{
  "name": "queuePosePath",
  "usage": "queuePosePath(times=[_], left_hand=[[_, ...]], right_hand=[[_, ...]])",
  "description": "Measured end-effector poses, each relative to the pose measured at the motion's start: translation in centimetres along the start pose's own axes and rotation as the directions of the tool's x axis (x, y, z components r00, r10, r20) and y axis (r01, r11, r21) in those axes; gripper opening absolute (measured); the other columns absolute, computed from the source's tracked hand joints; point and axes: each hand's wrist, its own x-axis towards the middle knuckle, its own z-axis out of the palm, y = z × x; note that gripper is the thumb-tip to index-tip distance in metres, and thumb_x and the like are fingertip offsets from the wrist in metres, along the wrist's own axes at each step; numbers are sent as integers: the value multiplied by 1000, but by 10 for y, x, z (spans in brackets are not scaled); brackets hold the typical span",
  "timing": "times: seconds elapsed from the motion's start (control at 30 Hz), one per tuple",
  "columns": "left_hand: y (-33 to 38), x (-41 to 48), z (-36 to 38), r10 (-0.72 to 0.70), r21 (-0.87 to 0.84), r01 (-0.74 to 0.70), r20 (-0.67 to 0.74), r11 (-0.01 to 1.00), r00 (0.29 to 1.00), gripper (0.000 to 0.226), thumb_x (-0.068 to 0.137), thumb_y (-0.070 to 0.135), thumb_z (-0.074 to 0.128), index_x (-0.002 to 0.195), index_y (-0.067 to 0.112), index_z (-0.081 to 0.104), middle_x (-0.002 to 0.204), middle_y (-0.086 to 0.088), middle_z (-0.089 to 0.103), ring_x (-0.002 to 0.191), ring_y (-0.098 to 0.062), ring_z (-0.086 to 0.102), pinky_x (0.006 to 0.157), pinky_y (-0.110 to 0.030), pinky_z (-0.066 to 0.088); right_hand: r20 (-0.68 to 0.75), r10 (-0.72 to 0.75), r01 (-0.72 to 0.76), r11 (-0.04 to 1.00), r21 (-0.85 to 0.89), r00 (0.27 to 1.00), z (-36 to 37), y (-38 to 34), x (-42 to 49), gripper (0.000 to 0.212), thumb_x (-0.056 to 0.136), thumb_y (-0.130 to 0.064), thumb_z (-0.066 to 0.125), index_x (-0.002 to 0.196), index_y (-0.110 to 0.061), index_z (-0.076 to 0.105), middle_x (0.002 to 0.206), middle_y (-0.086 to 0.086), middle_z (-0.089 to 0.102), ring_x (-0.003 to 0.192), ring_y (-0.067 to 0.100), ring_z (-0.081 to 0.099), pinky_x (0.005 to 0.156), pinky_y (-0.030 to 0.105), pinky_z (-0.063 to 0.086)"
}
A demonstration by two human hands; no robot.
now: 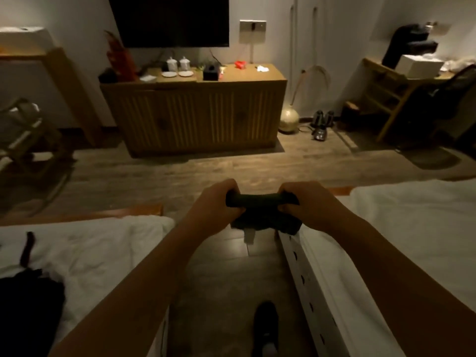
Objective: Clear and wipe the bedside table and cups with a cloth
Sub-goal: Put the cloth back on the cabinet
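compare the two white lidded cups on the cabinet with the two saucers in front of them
The lidded cups stand upright and tall at the back of the wooden cabinet; the saucers lie flat and low, nearer the front edge. The cups carry knobbed lids; the saucers are bare, with nothing on them. Both are white and come as side-by-side pairs.

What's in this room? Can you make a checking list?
Surface: wooden cabinet under the TV; no bedside table in view.
Job's things: dark cloth; two lidded cups on the cabinet, saucers in front.
Clutter: black box, red item, white scrap.
Grippers: left hand and right hand both grip the cloth.
Cables: wires hang below the TV.
Surroundings: two white beds, wood floor, shoes.
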Motion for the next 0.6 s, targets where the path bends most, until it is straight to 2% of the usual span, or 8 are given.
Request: queuePosePath(times=[0.07, 0.13, 0.23, 0.33, 0.4, 0.5, 0.6], left_hand=[[-12, 49, -5, -17, -14, 17, 17, 1000, 1000, 17, 82, 12, 70, 92, 16, 57, 92, -2, 62, 85, -14, 62, 69, -22, 52], [-22, 102, -10, -31, -9, 32, 43, 999, 999, 17, 81, 10, 68, 90, 17, 55, 92, 0, 60, 87, -14, 60, 68, -19, 47], [-38, 197, -20, -73, 15, 73, 23, 997, 997, 15, 83, 10, 67, 93, 13, 56, 92, -4, 61, 86, -17, 61, 64, -20, 48], [-52, 282, -31, -110, -72, 113, 42, 991, 993, 20, 85, 11, 68, 97, 18, 53, 99, -2, 63, 89, -13, 65, 59, -19, 54], [-54, 334, -39, -133, -128, 142, 79, 982, 988, 28, 85, 9, 68, 105, 22, 53, 103, -2, 64, 93, -14, 66, 68, -23, 59], [-60, 405, -51, -120, -105, 130, 96, 986, 988, 33, 85, 14, 69, 114, 25, 59, 103, 4, 65, 94, -8, 64, 83, -29, 57], [-72, 471, -59, -57, -15, 58, 85, 998, 995, 17, 87, 16, 65, 103, 22, 67, 91, 3, 67, 84, -10, 65, 79, -32, 57]], right_hand=[[-14, -18, 18, 1000, 3, 1000, -4, 18, 49, 6, 89, -25, 65, 95, -26, 63, 83, -9, 58, 78, 9, 55, 64, 17, 37], [-17, -53, 54, 997, 50, 998, -9, 35, 99, 6, 89, -24, 65, 93, -27, 62, 83, -9, 58, 79, 8, 55, 65, 16, 37], [-41, -81, 85, 990, 114, 996, -23, 70, 186, 8, 89, -23, 65, 97, -24, 65, 88, -8, 61, 84, 8, 57, 71, 20, 45], [-42, -80, 86, 984, 158, 996, -44, 104, 270, 12, 90, -21, 65, 101, -23, 66, 93, -6, 64, 87, 8, 60, 75, 23, 50], [-33, -72, 76, 985, 157, 997, -60, 122, 320, 14, 90, -20, 65, 103, -22, 66, 96, -6, 64, 89, 8, 60, 74, 21, 48], [-32, -62, 66, 985, 157, 998, -81, 141, 388, 12, 89, -19, 66, 100, -26, 64, 88, -11, 59, 82, 2, 57, 65, 15, 42], [-30, -49, 54, 981, 186, 998, -99, 162, 450, 12, 89, -18, 66, 94, -29, 61, 83, -16, 55, 77, 0, 55, 62, 15, 39]])
